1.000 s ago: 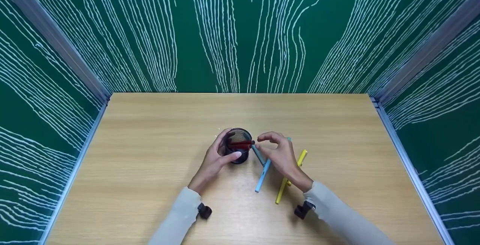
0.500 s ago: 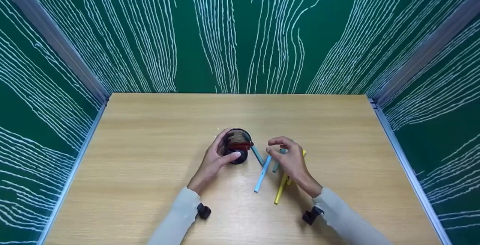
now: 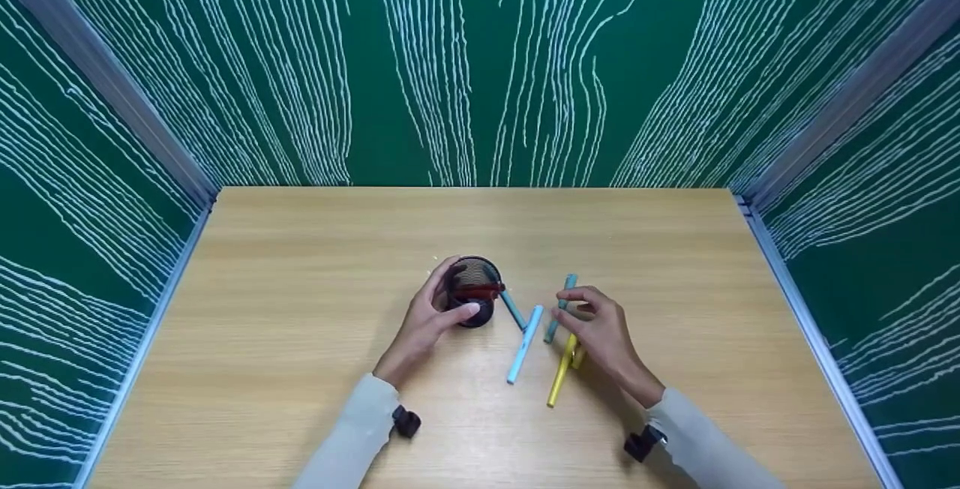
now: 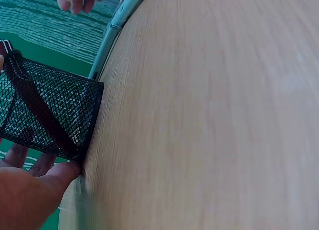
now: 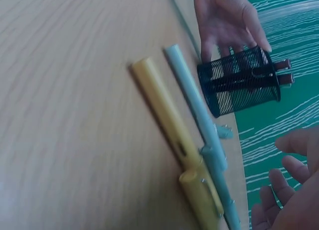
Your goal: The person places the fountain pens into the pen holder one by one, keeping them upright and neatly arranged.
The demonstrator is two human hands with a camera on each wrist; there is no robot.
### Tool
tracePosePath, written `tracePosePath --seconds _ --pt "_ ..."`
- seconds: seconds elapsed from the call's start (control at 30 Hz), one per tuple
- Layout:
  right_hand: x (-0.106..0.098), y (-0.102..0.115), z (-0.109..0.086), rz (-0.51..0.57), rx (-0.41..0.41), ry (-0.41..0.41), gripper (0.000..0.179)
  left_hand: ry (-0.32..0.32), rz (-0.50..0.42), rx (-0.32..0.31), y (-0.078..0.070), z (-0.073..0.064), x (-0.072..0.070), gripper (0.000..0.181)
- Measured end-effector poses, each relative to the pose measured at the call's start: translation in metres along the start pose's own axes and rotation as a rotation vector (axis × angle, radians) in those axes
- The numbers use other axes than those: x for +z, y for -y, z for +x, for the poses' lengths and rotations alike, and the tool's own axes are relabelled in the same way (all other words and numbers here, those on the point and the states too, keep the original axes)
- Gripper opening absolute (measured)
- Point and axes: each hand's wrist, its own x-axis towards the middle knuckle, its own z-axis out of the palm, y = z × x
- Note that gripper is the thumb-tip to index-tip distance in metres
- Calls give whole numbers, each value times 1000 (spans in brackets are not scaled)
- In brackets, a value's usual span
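My left hand (image 3: 429, 320) grips a black mesh pen holder (image 3: 480, 271), fingers round one side and thumb on the near side. The holder stands upright on the table, with dark red pens (image 5: 284, 79) leaning inside. My right hand (image 3: 604, 328) hovers over the loose pens, fingers loosely bent and holding nothing in the right wrist view. Below its fingertips lies a teal pen (image 3: 553, 330). A light blue pen (image 3: 525, 346) lies left of that, and another teal pen (image 3: 514, 310) lies beside the holder. Yellow pens (image 3: 559, 384) lie near my right wrist, one partly hidden.
The wooden table (image 3: 337, 241) is bordered by green walls (image 3: 495, 61) with pale wavy lines at the back and both sides. Metal rails (image 3: 142, 346) run along its left and right edges. Black wrist cameras (image 3: 406, 421) sit on both sleeves.
My right hand has moved right and toward me, away from the holder, uncovering the teal pen and covering more of the yellow ones. The left hand and holder have stayed put.
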Motion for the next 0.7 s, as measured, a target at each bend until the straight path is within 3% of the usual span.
tracePosePath --seconds 0.3,0.7 --pt "-20 -17 -9 -1 -16 -16 23 1 10 -6 1 0 -1 91" --pt "-39 -30 -22 -15 68 -54 27 0 15 2 1 0 -1 90"
